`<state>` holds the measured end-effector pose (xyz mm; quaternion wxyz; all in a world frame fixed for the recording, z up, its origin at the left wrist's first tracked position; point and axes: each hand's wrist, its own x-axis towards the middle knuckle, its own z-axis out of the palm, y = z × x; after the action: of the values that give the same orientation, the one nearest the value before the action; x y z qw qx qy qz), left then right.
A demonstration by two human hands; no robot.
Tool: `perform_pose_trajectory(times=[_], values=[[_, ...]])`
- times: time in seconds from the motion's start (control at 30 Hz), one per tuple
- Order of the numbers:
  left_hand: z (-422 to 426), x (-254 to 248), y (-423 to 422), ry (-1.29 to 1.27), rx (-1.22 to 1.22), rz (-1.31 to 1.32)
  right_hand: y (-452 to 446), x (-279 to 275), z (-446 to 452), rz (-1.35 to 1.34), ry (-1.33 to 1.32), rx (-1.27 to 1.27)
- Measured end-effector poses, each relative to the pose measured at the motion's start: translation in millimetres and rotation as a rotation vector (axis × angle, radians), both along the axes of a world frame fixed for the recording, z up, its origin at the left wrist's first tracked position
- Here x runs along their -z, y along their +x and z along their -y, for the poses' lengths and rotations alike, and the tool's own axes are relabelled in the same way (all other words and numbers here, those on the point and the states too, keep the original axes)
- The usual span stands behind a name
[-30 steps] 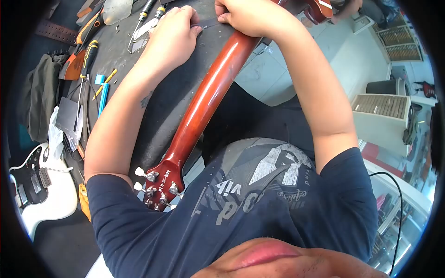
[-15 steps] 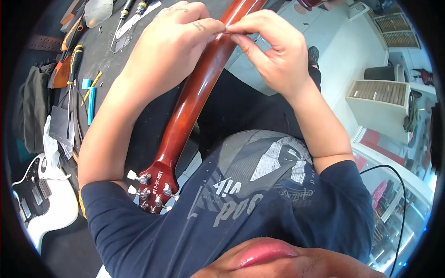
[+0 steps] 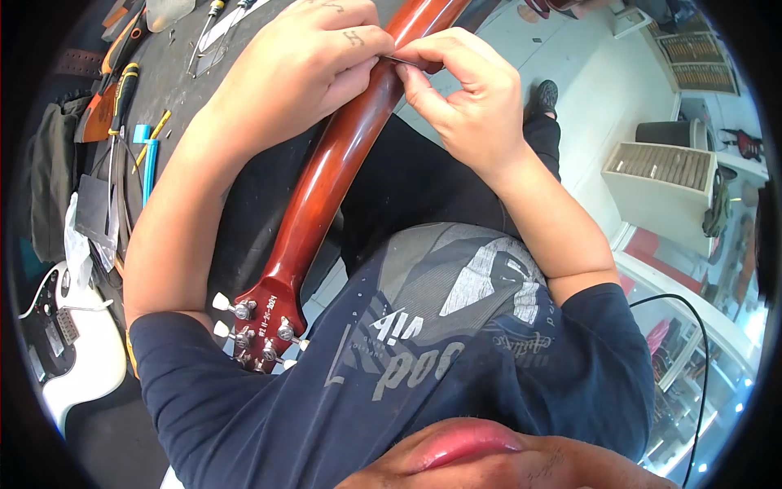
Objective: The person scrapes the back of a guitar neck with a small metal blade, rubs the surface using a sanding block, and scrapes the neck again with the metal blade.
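A guitar neck, glossy reddish brown, lies back side up and runs from the top centre to its headstock with metal tuners at the lower left. Over the upper part of the neck my two hands meet. My left hand is closed, its thumb and finger pinching one end of a thin dark strip. Thumb and forefinger of my right hand pinch the other end. The strip lies across the neck; whether it touches the wood is hard to tell.
On the dark bench at the left are a screwdriver, a yellow pencil, a blue tool and a white guitar body. A white cabinet stands on the right. A foot rests on the floor.
Both hands have come down from the bench, with the right hand moving towards the left, and now meet over the neck. The strip has come with them. The view has shifted slightly.
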<state>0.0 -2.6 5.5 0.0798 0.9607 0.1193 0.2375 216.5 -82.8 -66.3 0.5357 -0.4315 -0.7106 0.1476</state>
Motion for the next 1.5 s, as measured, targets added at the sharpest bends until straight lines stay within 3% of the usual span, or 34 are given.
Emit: perform_pose_trajectory(times=[0.3, 1.5], values=[[1.7, -3.2, -2.2, 0.059, 0.014, -0.030, -0.8, -1.3, -0.8, 0.110, 0.058, 0.019], [5.5, -9.3, -1.1, 0.108, 0.019, -0.090, -7.9, 9.0, 3.9, 0.107, 0.103, 0.071]])
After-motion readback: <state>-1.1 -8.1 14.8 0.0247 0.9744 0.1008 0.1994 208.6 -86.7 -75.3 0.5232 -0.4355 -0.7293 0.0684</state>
